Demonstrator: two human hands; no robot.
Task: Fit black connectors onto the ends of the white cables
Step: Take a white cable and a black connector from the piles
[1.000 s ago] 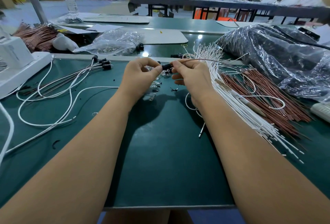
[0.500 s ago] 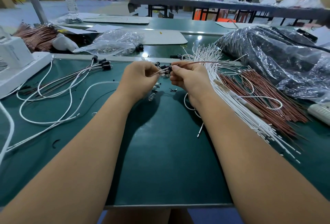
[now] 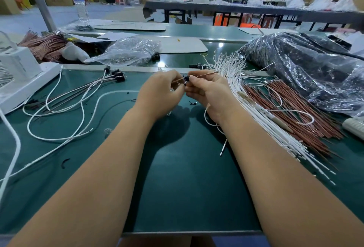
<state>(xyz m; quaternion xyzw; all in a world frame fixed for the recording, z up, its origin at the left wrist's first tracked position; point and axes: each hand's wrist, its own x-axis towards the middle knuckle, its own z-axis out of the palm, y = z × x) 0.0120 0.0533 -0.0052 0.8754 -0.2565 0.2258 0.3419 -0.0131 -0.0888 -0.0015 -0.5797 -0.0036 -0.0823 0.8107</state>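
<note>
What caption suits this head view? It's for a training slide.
Both hands pinch a black connector onto a thin cable above the green bench.

Bright overhead light glares on the green table (image 3: 177,187), forearms cast soft shadows, and wide-angle edges bend.

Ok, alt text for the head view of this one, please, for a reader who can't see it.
Two bare hands meet over a green bench, the left hand and right hand pinching a small black connector on a thin cable between them. Finished cables lie left, loose white cables right.
</note>
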